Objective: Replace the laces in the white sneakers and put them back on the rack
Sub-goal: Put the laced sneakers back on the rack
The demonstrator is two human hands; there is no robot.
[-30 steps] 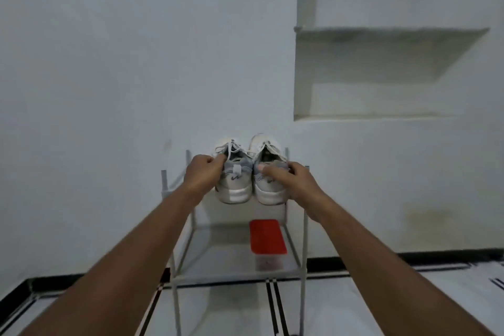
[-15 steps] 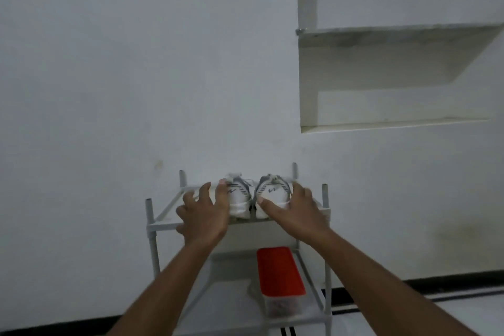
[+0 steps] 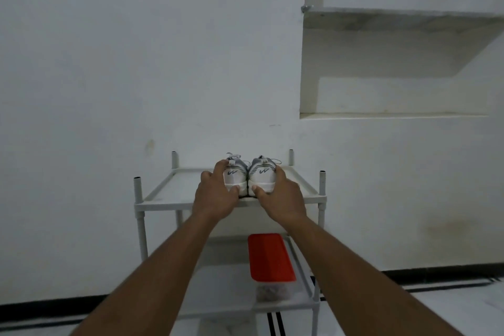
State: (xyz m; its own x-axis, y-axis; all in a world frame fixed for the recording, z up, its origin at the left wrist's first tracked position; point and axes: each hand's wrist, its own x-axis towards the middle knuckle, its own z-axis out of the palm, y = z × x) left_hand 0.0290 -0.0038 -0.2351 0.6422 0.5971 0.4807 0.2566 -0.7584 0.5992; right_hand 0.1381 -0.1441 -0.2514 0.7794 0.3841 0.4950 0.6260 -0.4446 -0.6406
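White sneakers with grey heel stripes stood side by side, touching, on the top shelf of the pale grey tube-frame rack, heels toward you and right at its front edge. Your left hand wrapped the left shoe's heel, fingers over the collar and thumb pressed on the sole edge. Your right hand did the same on the right shoe, fingers curled round its outer side and thumb on the sole. Both hands were clamped on the shoes, not spread.

The risk, as I judged it, sat at that front edge. The heels looked level with the front rail, so letting go there could have tipped a shoe forward off the shelf, toward the red-lidded clear plastic box on the lower shelf. Pushing unevenly could have skewed one shoe into the other. Loose white lace ends showed above the collars; a finger could have snagged one on withdrawal and dragged a sneaker back out. The light rack itself might have rocked under a hard shove.
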